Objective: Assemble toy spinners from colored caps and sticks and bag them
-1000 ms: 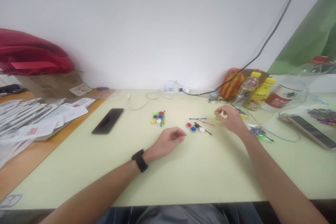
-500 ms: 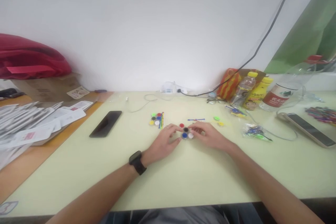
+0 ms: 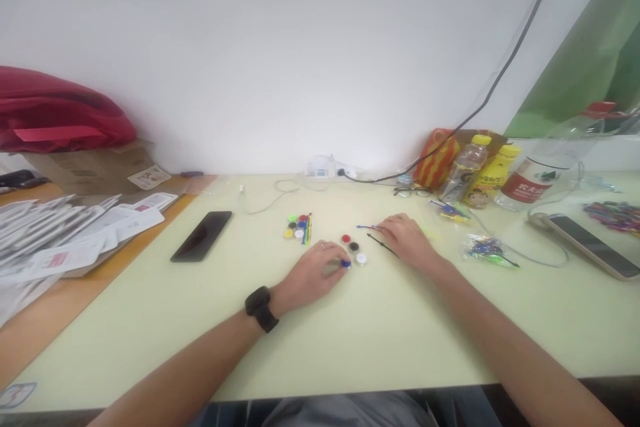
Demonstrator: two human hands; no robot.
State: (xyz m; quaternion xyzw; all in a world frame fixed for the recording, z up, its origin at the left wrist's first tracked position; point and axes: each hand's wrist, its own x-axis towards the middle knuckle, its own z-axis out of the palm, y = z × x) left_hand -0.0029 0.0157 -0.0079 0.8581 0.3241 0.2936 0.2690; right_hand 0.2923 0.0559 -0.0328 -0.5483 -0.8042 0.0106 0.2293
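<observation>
My left hand (image 3: 315, 273), with a dark watch on the wrist, pinches a small round blue-topped piece (image 3: 345, 263) between thumb and fingertips, tilted at the table surface. Just right of it lie similar round pieces: a red one (image 3: 346, 239), a black one (image 3: 355, 247) and a white one (image 3: 361, 259). My right hand (image 3: 404, 240) is bent down over thin sticks. A blue stick (image 3: 367, 227) sticks out left of its fingertips, and a black stick (image 3: 384, 245) with pointed ends lies slanted below them. What its fingers grip is hidden.
Left of the hands sits a group of coloured round pieces (image 3: 299, 234) beside upright-lying sticks (image 3: 307, 229). A phone (image 3: 201, 236) lies further left, near stacked white packets (image 3: 60, 233). On the right are bagged pieces (image 3: 487, 249), bottles (image 3: 487, 177), another phone (image 3: 593, 245) and a cable.
My left hand has pulled the blue round piece left, away from the others. My right hand has left the round pieces and moved right and back over the sticks; the black stick now shows clearly.
</observation>
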